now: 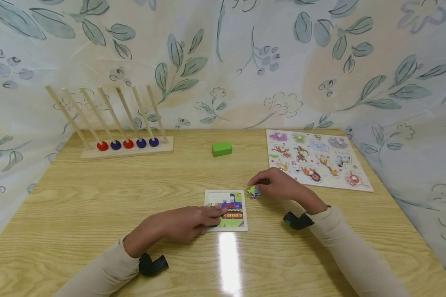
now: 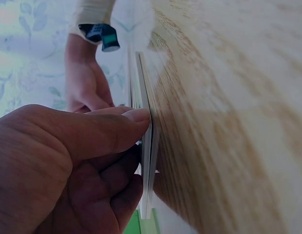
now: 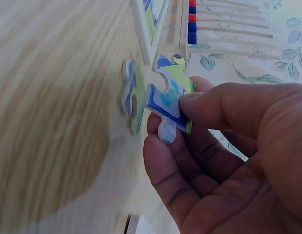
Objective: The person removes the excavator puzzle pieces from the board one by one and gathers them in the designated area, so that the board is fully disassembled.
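Observation:
My left hand [image 1: 187, 220] rests on a small square jigsaw puzzle tray [image 1: 246, 218] with a white border, its fingers reaching over the picture. Close up in the left wrist view, the thumb [image 2: 117, 129] touches the tray's edge. Within the tray, fitted pieces show a blue, red and yellow vehicle on green; its upper left part is bare white. To the right of the tray, my right hand [image 1: 282, 184] pinches a blue and green puzzle piece [image 3: 168, 95] between thumb and fingers. Beside that piece, a blurred shape in like colours shows against the glossy tabletop.
A wooden stand [image 1: 134, 153] with several upright rods and red and blue beads is at the back left. A green block [image 1: 221, 149] lies at the back middle. An animal puzzle board [image 1: 293, 144] occupies the back right, behind my right hand. Patterned fabric hangs behind the table.

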`<state>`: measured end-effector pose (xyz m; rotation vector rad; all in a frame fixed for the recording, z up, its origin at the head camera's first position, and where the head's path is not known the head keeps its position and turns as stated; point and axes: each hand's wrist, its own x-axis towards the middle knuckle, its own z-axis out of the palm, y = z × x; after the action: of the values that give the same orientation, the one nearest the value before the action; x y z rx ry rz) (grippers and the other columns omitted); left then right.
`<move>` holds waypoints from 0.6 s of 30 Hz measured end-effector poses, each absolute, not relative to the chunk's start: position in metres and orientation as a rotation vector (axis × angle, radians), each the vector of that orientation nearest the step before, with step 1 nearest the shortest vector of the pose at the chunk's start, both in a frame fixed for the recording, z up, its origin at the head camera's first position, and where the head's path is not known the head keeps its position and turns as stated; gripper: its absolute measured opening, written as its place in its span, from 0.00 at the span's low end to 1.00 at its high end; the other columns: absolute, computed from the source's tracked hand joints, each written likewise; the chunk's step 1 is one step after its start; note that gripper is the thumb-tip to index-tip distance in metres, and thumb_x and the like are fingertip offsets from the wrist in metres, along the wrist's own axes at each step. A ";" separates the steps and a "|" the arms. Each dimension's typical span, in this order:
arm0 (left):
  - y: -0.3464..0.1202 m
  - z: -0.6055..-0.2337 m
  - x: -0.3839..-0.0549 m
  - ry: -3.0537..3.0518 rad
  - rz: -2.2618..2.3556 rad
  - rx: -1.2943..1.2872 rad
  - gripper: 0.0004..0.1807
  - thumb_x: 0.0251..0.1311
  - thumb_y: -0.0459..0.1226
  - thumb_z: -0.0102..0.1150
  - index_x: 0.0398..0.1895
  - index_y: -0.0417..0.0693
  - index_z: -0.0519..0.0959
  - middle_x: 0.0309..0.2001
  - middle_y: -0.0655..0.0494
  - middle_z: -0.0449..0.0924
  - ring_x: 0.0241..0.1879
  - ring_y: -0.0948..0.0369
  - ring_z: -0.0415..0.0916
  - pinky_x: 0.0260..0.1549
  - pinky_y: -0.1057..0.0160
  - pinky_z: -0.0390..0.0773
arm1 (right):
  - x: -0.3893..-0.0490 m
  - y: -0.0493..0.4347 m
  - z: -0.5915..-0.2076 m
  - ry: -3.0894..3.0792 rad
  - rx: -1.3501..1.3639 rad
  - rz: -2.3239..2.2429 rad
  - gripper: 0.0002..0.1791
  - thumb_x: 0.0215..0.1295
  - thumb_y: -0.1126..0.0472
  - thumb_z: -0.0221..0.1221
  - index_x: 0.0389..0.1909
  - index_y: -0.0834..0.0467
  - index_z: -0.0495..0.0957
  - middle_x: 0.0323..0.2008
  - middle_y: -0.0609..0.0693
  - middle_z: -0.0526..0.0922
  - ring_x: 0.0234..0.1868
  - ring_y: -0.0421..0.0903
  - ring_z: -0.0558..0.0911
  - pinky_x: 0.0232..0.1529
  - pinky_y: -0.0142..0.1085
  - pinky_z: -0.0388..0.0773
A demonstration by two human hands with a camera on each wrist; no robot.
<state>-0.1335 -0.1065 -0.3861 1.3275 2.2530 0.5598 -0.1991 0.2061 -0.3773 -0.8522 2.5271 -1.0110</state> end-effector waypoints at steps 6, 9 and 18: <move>-0.107 -0.386 -0.133 2.257 0.558 1.325 0.22 0.72 0.30 0.46 0.68 0.41 0.69 0.73 0.54 0.57 0.72 0.58 0.53 0.66 0.57 0.60 | -0.200 0.217 -0.377 2.550 -0.855 -1.013 0.12 0.66 0.73 0.55 0.45 0.63 0.85 0.44 0.54 0.85 0.37 0.42 0.79 0.34 0.34 0.75; -0.107 -0.385 -0.133 2.258 0.559 1.325 0.22 0.72 0.30 0.46 0.68 0.41 0.69 0.73 0.54 0.57 0.72 0.58 0.52 0.66 0.57 0.59 | -0.201 0.220 -0.377 2.572 -0.860 -1.008 0.12 0.65 0.74 0.56 0.44 0.63 0.85 0.43 0.53 0.84 0.38 0.43 0.80 0.35 0.34 0.76; -0.107 -0.383 -0.132 2.258 0.548 1.338 0.22 0.72 0.29 0.46 0.68 0.40 0.68 0.73 0.53 0.56 0.72 0.58 0.52 0.66 0.57 0.59 | -0.202 0.233 -0.378 2.576 -0.863 -0.986 0.12 0.65 0.74 0.55 0.43 0.64 0.85 0.41 0.53 0.84 0.38 0.45 0.80 0.35 0.36 0.76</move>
<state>-0.1324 -0.1074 -0.3829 1.3379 2.2584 0.5482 -0.2021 0.2334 -0.3780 -0.8628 2.5761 -0.9860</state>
